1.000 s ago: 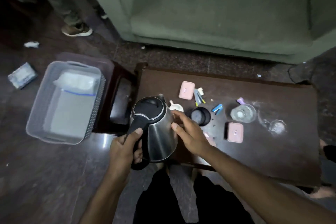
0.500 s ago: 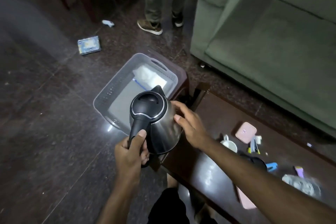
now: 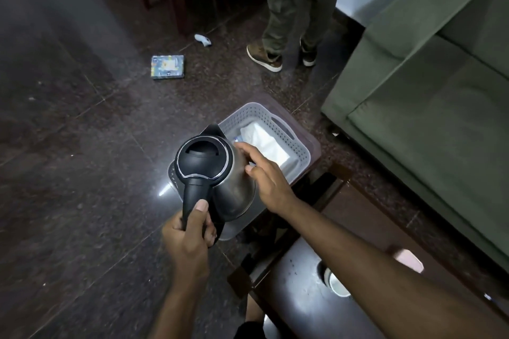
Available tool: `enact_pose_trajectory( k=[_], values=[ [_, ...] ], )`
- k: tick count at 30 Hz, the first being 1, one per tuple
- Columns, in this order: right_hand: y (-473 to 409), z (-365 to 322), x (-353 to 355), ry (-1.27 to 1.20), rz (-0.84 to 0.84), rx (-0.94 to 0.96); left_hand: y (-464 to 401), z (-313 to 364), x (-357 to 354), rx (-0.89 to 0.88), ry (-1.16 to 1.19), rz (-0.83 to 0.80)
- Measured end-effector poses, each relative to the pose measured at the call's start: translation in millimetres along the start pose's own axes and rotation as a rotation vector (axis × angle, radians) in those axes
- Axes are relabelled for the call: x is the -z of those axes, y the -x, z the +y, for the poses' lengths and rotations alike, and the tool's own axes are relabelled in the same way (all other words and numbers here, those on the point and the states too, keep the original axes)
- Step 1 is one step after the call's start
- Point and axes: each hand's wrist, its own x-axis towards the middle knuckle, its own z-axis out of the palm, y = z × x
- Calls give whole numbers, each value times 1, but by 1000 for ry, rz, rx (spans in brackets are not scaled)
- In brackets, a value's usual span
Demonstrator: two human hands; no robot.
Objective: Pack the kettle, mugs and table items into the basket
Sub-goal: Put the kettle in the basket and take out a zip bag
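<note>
A steel kettle with a black lid and handle hangs over the near end of the grey perforated basket. My left hand grips the black handle. My right hand lies flat against the kettle's right side, fingers spread. A white plastic bag lies in the basket's far half. The basket stands on a dark stool left of the dark wooden table. A white mug and a pink case show on the table behind my right forearm.
A green sofa fills the right side. Another person's legs and shoes stand beyond the basket. A small blue box and a pale scrap lie on the dark tiled floor. Dark furniture legs stand at the top.
Both hands have carried the kettle leftward off the table to above the basket. My view has swung left, so most table items have left the frame.
</note>
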Motion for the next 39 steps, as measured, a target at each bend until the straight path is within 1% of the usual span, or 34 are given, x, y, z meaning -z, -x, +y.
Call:
enact_pose_trajectory(
  k=[9, 15, 23, 28, 31, 33, 35, 37, 39],
  values=[
    [-35, 26, -14, -75, -23, -33, -25, -44, -6, -32, 26, 81],
    [-42, 35, -28, -98, -47, -47, -22, -59, -5, -41, -25, 175],
    [-43, 55, -40, -156, -58, -65, -16, -81, 0, -55, -115, 156],
    [-48, 63, -36, -130, -50, -35, -15, -89, -6, -52, -105, 160],
    [-54, 68, -32, -103, 35, -65, -16, -93, -6, -43, -86, 169],
    [-58, 73, -28, -7, 185, -99, -15, -94, -5, -49, -94, 163],
    [-59, 81, -19, 244, 333, -98, -15, -95, -4, -48, -105, 158],
    [-58, 88, -11, 477, 369, -98, -15, -95, -4, -44, -100, 160],
    [-59, 95, -7, 655, 317, -131, -14, -94, -5, -45, -98, 156]
  ],
)
